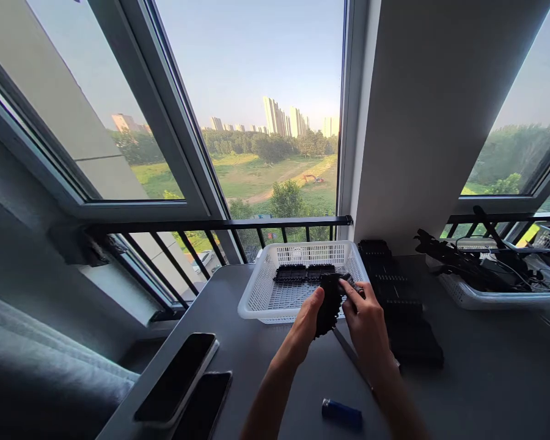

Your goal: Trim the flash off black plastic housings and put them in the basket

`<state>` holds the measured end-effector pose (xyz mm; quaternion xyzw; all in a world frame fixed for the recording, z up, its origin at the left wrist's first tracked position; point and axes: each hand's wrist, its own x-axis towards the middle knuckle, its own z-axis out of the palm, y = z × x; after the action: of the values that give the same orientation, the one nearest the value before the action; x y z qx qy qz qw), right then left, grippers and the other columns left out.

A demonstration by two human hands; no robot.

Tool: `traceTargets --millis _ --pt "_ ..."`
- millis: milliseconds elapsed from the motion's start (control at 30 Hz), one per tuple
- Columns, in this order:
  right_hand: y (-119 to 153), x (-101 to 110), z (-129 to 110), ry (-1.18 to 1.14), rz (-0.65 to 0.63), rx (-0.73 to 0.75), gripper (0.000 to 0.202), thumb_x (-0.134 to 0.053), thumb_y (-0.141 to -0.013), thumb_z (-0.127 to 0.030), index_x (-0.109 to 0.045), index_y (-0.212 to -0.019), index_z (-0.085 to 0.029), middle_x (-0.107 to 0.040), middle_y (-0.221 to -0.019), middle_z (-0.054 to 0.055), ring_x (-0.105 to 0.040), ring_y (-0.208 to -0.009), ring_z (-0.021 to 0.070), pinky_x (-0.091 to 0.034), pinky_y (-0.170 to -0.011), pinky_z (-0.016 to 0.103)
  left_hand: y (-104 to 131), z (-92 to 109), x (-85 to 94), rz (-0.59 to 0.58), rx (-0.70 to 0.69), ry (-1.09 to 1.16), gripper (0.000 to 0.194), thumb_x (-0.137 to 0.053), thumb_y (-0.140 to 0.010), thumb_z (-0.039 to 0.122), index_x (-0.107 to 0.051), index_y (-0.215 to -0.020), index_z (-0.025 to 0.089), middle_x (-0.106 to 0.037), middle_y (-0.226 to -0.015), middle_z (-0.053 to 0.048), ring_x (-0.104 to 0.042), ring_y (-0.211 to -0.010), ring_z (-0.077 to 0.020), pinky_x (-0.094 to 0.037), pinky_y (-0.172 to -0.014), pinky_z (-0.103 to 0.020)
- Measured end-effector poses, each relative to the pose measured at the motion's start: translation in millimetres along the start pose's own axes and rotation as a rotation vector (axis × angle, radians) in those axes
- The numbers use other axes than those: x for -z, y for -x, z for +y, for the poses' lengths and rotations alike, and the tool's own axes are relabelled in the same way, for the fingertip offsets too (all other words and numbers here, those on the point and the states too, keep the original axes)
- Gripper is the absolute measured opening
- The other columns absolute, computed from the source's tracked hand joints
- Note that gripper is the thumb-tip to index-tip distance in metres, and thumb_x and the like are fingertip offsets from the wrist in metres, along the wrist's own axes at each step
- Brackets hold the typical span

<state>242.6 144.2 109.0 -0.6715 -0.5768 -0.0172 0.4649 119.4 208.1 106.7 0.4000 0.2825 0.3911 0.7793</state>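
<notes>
My left hand (305,327) is closed around a flat black plastic part (329,308) with a toothed edge, its thumb lying on the near face. At the part's upper right corner is my right hand (363,308), fingers bent and pinching a small dark piece (354,287) that I cannot make out. Both hands are above the table, in front of a white plastic basket (275,318). Inside the basket lie black toothed parts (291,273) like the held one. Below my hands a thin dark strip (348,351) runs along the table, partly hidden by my right arm.
Black parts (415,336) are stacked right of my hands. Another white basket (476,299) holds dark pieces and cables. Two phones (178,376) (204,406) lie left, and a blue lighter-like cylinder (342,414) lies near the front. A black railing (220,224) and window stand behind the table (252,360).
</notes>
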Motion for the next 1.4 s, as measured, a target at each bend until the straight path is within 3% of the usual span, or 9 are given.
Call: traceTargets --millis 133,300,467,733,900,1033,1133,1267,1400 --pt "3.3 -2.4 -8.9 0.045 -0.063 -0.042 0.041 -0.039 -0.093 -0.017 -0.059 -0.130 -0.021 -0.057 -0.112 0.010 -0.065 -0.085 0.0201 -0.053 -0.072 0.033 -2.7 -1.9 0.0 0.026 -0.009 0.009 0.051 -0.066 -0.081 0.047 -0.067 -0.119 0.013 -0.075 -0.104 -0.012 -0.068 -0.101 -0.0259 -0.053 -0.081 -0.027" --pt "8.9 -11.9 -18.3 0.043 -0.186 0.010 0.043 -0.041 -0.090 -0.010 -0.060 -0.127 -0.020 -0.058 -0.107 0.009 -0.066 -0.083 0.0198 -0.052 -0.071 0.030 -2.7 7.5 -1.9 0.132 0.058 0.165 0.056 -0.057 -0.086 0.053 -0.063 -0.125 0.013 -0.074 -0.107 -0.012 -0.068 -0.103 -0.0269 -0.054 -0.089 -0.034" --pt "10.9 -15.4 -25.8 0.082 -0.245 0.029 0.044 -0.043 -0.089 -0.007 -0.058 -0.129 -0.019 -0.059 -0.108 0.011 -0.066 -0.082 0.0211 -0.050 -0.065 0.028 -4.6 20.7 -4.3 0.117 0.064 0.302 0.056 -0.047 -0.091 0.054 -0.064 -0.123 0.010 -0.074 -0.107 -0.012 -0.069 -0.103 -0.0261 -0.052 -0.095 -0.034" --pt "17.9 -14.5 -46.4 0.126 -0.306 -0.042 0.027 -0.047 -0.086 -0.004 -0.066 -0.097 -0.021 -0.060 -0.095 0.006 -0.062 -0.065 0.0152 -0.037 -0.053 0.024 -7.6 29.4 1.6 0.092 0.039 0.350 0.058 -0.043 -0.092 0.054 -0.062 -0.124 0.010 -0.076 -0.100 -0.011 -0.070 -0.098 -0.0264 -0.052 -0.093 -0.036" --pt "13.7 -2.2 -34.2 -0.013 -0.255 -0.041 0.026 -0.045 -0.086 -0.009 -0.067 -0.077 -0.019 -0.059 -0.081 0.005 -0.061 -0.066 0.0154 -0.043 -0.059 0.025 -7.5 28.4 3.8 0.056 0.050 0.336 0.059 -0.043 -0.092 0.055 -0.062 -0.123 0.007 -0.076 -0.096 -0.013 -0.072 -0.088 -0.0251 -0.055 -0.087 -0.035" --pt "7.3 14.9 -22.7 -0.173 -0.059 -0.043 0.030 -0.043 -0.089 -0.014 -0.070 -0.102 -0.018 -0.062 -0.095 0.006 -0.064 -0.080 0.0166 -0.051 -0.071 0.026 -10.2 29.2 6.6 0.066 -0.015 0.340 0.058 -0.041 -0.094 0.053 -0.057 -0.130 0.011 -0.076 -0.100 -0.012 -0.073 -0.087 -0.0244 -0.056 -0.085 -0.036" --pt "4.3 16.8 -20.0 -0.179 0.046 -0.011 0.039 -0.040 -0.091 -0.016 -0.062 -0.124 -0.019 -0.059 -0.108 0.008 -0.064 -0.090 0.0172 -0.054 -0.077 0.028 -9.2 25.4 3.3 0.059 0.053 0.324 0.058 -0.042 -0.093 0.053 -0.056 -0.132 0.012 -0.075 -0.104 -0.012 -0.072 -0.094 -0.0257 -0.054 -0.091 -0.038" --pt "1.2 6.1 -16.1 -0.056 0.041 0.017 0.045 -0.036 -0.095 -0.018 -0.054 -0.135 -0.021 -0.057 -0.114 0.009 -0.064 -0.091 0.0187 -0.055 -0.076 0.030 -4.2 14.5 -6.1 -0.013 0.180 0.258 0.058 -0.046 -0.091 0.053 -0.057 -0.131 0.012 -0.071 -0.115 -0.014 -0.066 -0.110 -0.0287 -0.048 -0.100 -0.040" --pt "0.2 0.7 -12.1 0.144 -0.036 -0.027 0.046 -0.035 -0.095 -0.017 -0.053 -0.136 -0.021 -0.057 -0.115 0.009 -0.066 -0.082 0.0190 -0.054 -0.069 0.030 -1.7 6.1 -10.9 0.015 0.190 0.210 0.055 -0.052 -0.090 0.050 -0.058 -0.130 0.013 -0.069 -0.120 -0.014 -0.062 -0.116 -0.0284 -0.044 -0.105 -0.039"
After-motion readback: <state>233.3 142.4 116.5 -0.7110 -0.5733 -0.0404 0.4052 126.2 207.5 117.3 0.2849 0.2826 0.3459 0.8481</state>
